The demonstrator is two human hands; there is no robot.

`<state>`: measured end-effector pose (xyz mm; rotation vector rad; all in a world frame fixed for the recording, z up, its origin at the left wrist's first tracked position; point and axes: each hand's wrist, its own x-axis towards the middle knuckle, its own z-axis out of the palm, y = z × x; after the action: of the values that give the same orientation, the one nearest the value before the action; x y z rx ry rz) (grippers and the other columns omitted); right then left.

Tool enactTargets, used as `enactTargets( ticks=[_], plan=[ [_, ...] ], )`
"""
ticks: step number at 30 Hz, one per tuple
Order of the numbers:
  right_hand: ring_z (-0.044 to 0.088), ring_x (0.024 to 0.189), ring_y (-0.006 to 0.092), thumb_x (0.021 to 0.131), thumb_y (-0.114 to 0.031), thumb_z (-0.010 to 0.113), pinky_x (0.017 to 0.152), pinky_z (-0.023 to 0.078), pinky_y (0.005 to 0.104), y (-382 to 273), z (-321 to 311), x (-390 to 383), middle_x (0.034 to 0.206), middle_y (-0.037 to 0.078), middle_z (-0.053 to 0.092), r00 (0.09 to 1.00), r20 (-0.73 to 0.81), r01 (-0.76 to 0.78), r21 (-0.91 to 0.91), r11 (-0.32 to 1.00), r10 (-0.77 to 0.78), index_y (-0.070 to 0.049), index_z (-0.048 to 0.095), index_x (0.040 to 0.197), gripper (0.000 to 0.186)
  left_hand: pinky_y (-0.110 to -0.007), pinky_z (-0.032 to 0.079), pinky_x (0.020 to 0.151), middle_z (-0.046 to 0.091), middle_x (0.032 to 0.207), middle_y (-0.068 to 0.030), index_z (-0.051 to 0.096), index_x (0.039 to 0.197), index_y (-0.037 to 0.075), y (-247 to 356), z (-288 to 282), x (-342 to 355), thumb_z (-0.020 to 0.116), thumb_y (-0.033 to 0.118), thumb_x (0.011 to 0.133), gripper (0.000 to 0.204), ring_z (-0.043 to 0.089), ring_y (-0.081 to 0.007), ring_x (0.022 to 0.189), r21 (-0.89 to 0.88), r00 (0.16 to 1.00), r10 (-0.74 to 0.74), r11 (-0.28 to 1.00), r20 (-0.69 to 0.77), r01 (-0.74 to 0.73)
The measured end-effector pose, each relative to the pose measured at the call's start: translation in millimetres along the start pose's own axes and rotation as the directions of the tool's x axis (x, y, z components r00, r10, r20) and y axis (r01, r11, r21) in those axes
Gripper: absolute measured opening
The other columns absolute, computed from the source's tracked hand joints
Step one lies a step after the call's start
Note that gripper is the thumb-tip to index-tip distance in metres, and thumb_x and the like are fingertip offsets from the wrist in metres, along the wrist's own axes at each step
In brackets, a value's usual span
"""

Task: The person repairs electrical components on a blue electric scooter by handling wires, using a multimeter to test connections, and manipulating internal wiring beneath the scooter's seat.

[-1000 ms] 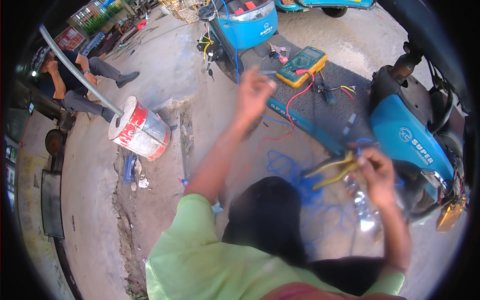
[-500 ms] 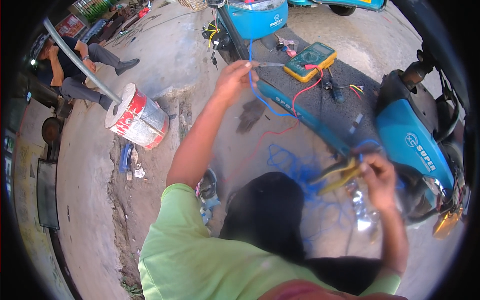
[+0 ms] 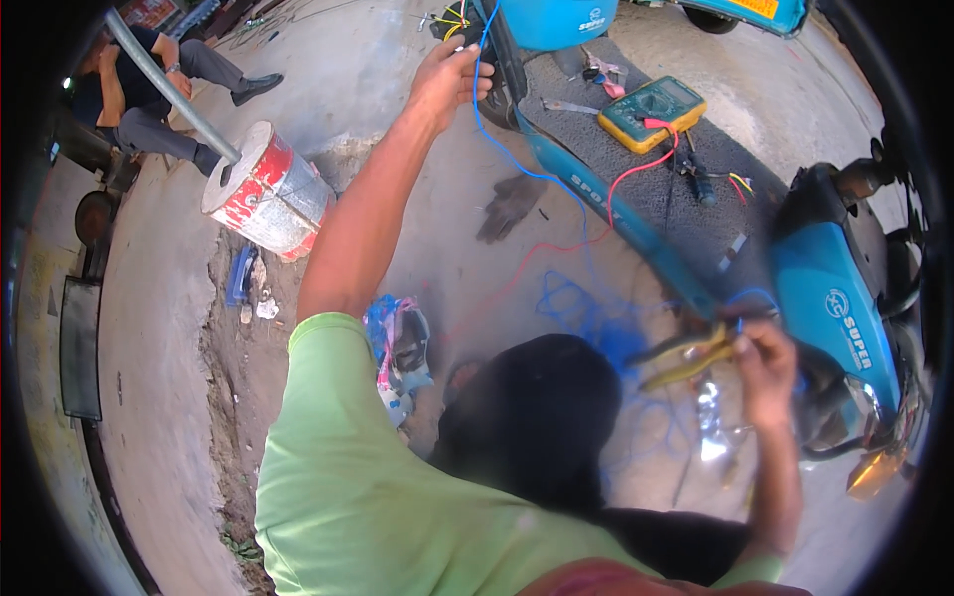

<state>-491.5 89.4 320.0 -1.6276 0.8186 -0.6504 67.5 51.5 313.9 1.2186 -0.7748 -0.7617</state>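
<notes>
My left hand [image 3: 449, 81] is raised near the black steering column, its fingers bent around a thin blue wire [image 3: 522, 171]. The wire runs down from the top edge, past my fingers, then along the blue frame bar [image 3: 618, 213]. At the lower right my right hand [image 3: 767, 363] grips yellow-handled pliers [image 3: 686, 360]. Their handles point left, splayed apart; the jaws are hidden at my fingers. A short stretch of blue wire [image 3: 752, 294] arches just above that hand. Beyond my left fingers hang loose yellow wires [image 3: 455, 22].
A yellow-green multimeter [image 3: 652, 113] with a red lead rests on the grey footboard [image 3: 740, 174]. Tangled blue wire [image 3: 586, 318] lies on the ground near a dark glove [image 3: 509, 207]. A red-white bucket [image 3: 273, 189] holding a pole stands left. Behind it sits a person [image 3: 149, 94].
My left hand has moved up and left toward the yellow wires, and the blue wire shifts with it. The whole view has shifted slightly. My right hand keeps hold of the pliers.
</notes>
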Motion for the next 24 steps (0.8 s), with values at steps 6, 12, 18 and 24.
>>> enactTargets(
  ticks=[6, 12, 18, 24],
  plan=[
    [0.061, 0.102, 0.0133, 0.098, -0.008, 0.066, 0.090, 0.050, 0.0283, 4.9, 4.9, 2.3, 0.121, 0.012, 0.068, 1.000, 0.014, 0.003, -0.033, 0.999, -0.003, 0.002, 0.068, 0.102, 0.011, -0.037, 0.057, 0.069, 0.071, 0.100, -0.0150, 0.033, 0.159, 0.009, 28.6, 7.8, 48.6, 0.054, 0.019, 0.102, 0.061, 0.067, -0.0214, 0.077, 0.086, 0.996, 0.081, 0.993, -0.022, -0.079],
    [0.058, 0.092, 0.0092, 0.097, -0.009, 0.069, 0.083, 0.048, 0.0258, 11.6, 10.6, 2.1, 0.109, 0.007, 0.069, 0.998, 0.027, -0.056, -0.112, 0.992, 0.060, 0.001, 0.067, 0.100, 0.011, -0.035, 0.042, 0.038, 0.064, 0.077, -0.0147, 0.049, 0.145, 0.005, 38.5, -8.9, 109.9, 0.047, 0.004, 0.091, 0.053, 0.054, -0.0204, 0.049, 0.282, 1.000, 0.026, 0.959, 0.005, -0.027],
    [0.057, 0.088, 0.0083, 0.096, -0.011, 0.072, 0.079, 0.047, 0.0256, 14.9, 15.5, 3.1, 0.099, 0.002, 0.068, 1.000, 0.020, -0.014, -0.195, 0.981, 0.019, 0.001, 0.068, 0.100, 0.013, -0.035, 0.039, 0.038, 0.061, 0.072, -0.0122, 0.060, 0.124, 0.005, 37.0, 0.6, 107.0, 0.051, 0.019, 0.097, 0.031, 0.051, -0.0175, 0.047, 0.315, 0.998, 0.058, 0.948, -0.029, -0.046],
    [0.059, 0.088, 0.0097, 0.096, -0.007, 0.071, 0.081, 0.047, 0.0257, 14.3, 19.1, 5.7, 0.105, 0.005, 0.070, 0.997, 0.067, -0.010, -0.174, 0.985, 0.022, 0.001, 0.069, 0.101, 0.010, -0.033, 0.040, 0.039, 0.063, 0.072, -0.0089, 0.063, 0.123, 0.008, 38.2, -15.4, 118.7, 0.048, 0.031, 0.103, 0.034, 0.051, -0.0169, 0.047, 0.422, 0.999, 0.032, 0.906, 0.003, -0.031]
  ],
)
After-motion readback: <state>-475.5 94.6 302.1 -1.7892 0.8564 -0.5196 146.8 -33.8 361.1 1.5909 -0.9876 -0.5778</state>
